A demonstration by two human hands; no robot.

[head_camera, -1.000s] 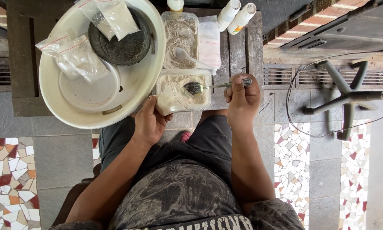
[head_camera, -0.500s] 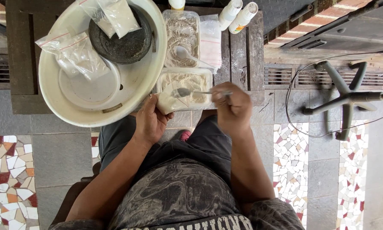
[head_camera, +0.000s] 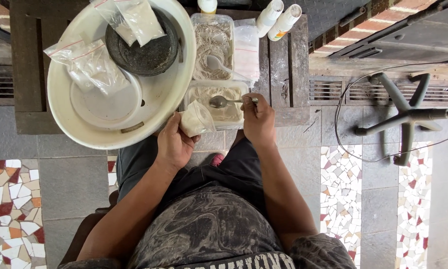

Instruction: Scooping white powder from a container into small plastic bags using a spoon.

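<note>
My left hand (head_camera: pixel 174 144) holds a small clear plastic bag (head_camera: pixel 195 118) partly filled with pale powder, beside the near corner of a clear rectangular tub (head_camera: pixel 219 102) of the same powder. My right hand (head_camera: pixel 258 119) grips the handle of a metal spoon (head_camera: pixel 224 101), whose bowl hovers over that tub, just right of the bag's mouth. A second tub (head_camera: pixel 212 45) with powder and a white plastic spoon (head_camera: pixel 219 66) sits directly behind the first.
A big cream basin (head_camera: pixel 119 74) on the wooden table (head_camera: pixel 283 74) holds a dark stone mortar (head_camera: pixel 142 47), a white plate and filled powder bags (head_camera: pixel 92 65). White bottles (head_camera: pixel 279 17) stand at the back. A chair base (head_camera: pixel 408 114) and cable lie right.
My left hand has lifted the small bag up beside the near tub. The spoon in my right hand has moved from the tub's right edge to over the powder.
</note>
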